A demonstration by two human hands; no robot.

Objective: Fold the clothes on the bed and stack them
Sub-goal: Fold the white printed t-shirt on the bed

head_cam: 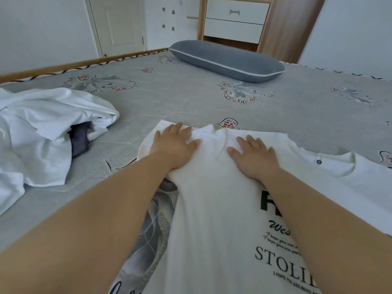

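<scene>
— Both hands lie flat with fingers spread: the left hand (172, 145) and the right hand (253, 157) press down on the white T-shirt (212, 219), side by side, holding nothing in a grip.

— And where does the shirt lie from the person?

— Straight ahead, directly under the hands. Its long axis runs away from the person toward the far side of the bed, printed lettering near the body, the bunched far end under the palms. A sleeve and the collar part with a small button spread off to the right.

— Which hand is nearer the edge that needs turning?

— The left hand sits at the shirt's left border, part of it over a folded-under flap; the right hand rests more toward the middle. Judging from that, a fold across the long axis would likely start from the left, though a smoothing stroke looks as probable.

— Anything else waiting?

— A heap of white clothes (42, 132) lies well apart to the left, with something dark tucked inside it. Nothing folded is visible as a stack.

— The surface?

— A grey bed (180, 92) with a flower print, soft, so cloth will drag a little. A grey pillow (227, 60) lies at the far side. Beyond stand white drawers (235, 20) in a wooden frame, a white door (118, 24) and pale walls.
</scene>
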